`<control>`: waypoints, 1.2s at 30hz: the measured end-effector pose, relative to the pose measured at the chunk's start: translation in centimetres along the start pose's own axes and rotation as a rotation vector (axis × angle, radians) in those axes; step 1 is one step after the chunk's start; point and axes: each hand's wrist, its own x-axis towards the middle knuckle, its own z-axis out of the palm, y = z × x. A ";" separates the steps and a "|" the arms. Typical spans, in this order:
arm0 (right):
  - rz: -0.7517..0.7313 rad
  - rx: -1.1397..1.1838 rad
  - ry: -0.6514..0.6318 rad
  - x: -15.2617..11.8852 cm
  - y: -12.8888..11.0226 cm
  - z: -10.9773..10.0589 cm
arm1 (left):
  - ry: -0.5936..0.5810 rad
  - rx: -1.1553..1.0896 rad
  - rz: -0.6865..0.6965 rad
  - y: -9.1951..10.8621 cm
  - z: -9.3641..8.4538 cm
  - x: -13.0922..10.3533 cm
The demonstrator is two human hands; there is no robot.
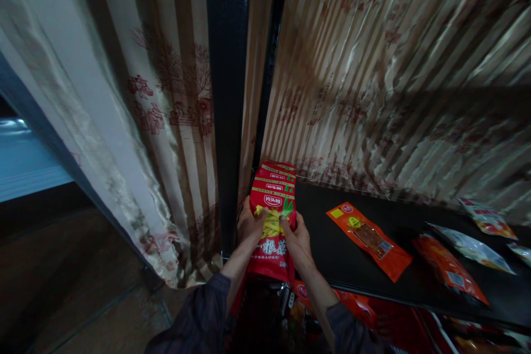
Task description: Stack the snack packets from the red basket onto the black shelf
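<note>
A red snack bag [271, 254] with yellow pieces pictured on it and white characters is gripped at its two sides. My left hand [250, 225] holds its left edge, thumb on the front. On the right edge, my right hand [297, 236] grips it the same way. Behind it, more red bags [274, 175] of the same look overlap in a row at the left end of the black shelf [319, 221]. Whether the hands also hold any of those bags cannot be seen.
Flat on the shelf to the right lie an orange packet [369, 240], a red-orange packet [450, 268] and a white packet [473, 247]. A dark post [230, 94] stands to the left, beside printed curtains [174, 110]. Several colourful packages sit below the shelf edge.
</note>
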 end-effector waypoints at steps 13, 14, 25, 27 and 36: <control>0.021 -0.216 0.115 0.6 -0.7 0.9 | -0.013 0.364 0.166 1.7 -0.4 -1.7; 0.019 -0.230 0.117 0.7 -0.6 1.0 | -0.017 0.438 0.234 1.8 -0.3 -2.2; 0.047 -0.181 0.069 0.9 0.1 0.5 | -0.169 0.722 0.534 0.7 0.2 -3.8; -0.040 -0.200 0.080 1.0 0.0 0.5 | -0.162 0.736 0.528 0.7 0.2 -3.6; -0.433 -0.515 -0.092 5.1 -1.5 0.2 | -0.121 0.752 0.512 1.1 0.3 -3.5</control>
